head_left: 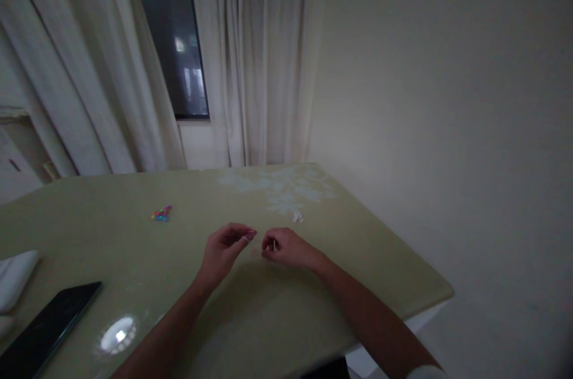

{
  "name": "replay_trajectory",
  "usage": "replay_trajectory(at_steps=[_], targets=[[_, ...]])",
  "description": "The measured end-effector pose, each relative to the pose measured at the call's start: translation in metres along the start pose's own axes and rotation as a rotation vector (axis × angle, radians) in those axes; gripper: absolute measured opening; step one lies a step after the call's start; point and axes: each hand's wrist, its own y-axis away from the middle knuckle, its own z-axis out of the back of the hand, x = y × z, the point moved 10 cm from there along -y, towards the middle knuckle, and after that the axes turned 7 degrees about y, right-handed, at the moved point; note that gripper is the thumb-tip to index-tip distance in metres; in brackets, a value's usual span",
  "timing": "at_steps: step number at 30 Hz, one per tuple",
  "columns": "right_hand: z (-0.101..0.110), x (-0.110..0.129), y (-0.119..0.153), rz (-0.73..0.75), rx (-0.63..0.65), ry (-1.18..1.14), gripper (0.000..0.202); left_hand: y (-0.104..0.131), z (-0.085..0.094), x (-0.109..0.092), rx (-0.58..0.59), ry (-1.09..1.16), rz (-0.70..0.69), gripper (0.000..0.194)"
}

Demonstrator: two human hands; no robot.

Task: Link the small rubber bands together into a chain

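Over the middle of the green table (170,265), my left hand (227,246) is closed in a pinch, with something too small to make out at its fingertips. Close to its right, my right hand (284,246) has its fingers curled together, and what they hold, if anything, cannot be made out. The two hands are a small gap apart. Just beyond my right hand lie a few small white pieces (298,218). A little heap of colourful small pieces (162,213) rests farther left on the table.
A dark flat tablet-like device (51,328) lies at the front left, beside a white object (17,277). A bright round reflection shows on the tabletop near my left forearm. Curtains (264,56) and a dark window stand behind the table, with a wall (425,98) along the right.
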Motion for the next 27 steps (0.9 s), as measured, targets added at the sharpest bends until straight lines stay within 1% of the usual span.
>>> replay_trajectory(at_steps=[4,6,8,11,16,18,19,22,23,25,27], targets=[[-0.014,0.0,0.003,0.03,0.15,0.095,0.016,-0.002,-0.003,0.002,0.032,0.012,0.02,0.028],[-0.022,-0.001,0.003,0.03,0.204,0.124,0.014,-0.001,-0.001,0.001,0.006,-0.02,0.012,0.025],[-0.026,0.0,0.004,0.027,0.23,0.149,0.014,0.0,0.004,0.0,-0.04,-0.054,0.011,0.022],[-0.029,0.004,0.005,0.038,0.248,0.205,0.014,0.0,0.01,0.001,-0.094,-0.043,0.024,0.022],[-0.03,0.008,0.009,0.033,0.268,0.275,0.01,-0.001,0.012,0.0,-0.136,0.011,0.025,0.032],[-0.028,0.01,0.009,0.044,0.24,0.246,0.008,-0.001,0.011,0.0,-0.127,0.007,0.016,0.037],[-0.025,0.012,0.008,0.057,0.206,0.191,0.008,-0.001,0.009,0.0,-0.114,0.003,0.016,0.038],[-0.007,0.015,0.002,0.06,0.037,-0.08,0.006,-0.002,0.002,0.004,-0.047,0.02,0.032,0.036],[-0.001,0.014,0.001,0.048,-0.022,-0.172,0.008,-0.002,-0.001,0.005,-0.017,0.026,0.042,0.033],[0.009,0.012,0.0,0.027,-0.11,-0.323,0.019,-0.002,-0.007,0.008,0.044,0.028,0.064,0.026],[0.013,0.013,-0.001,0.028,-0.138,-0.436,0.03,-0.001,-0.014,0.011,0.104,0.032,0.092,0.03]])
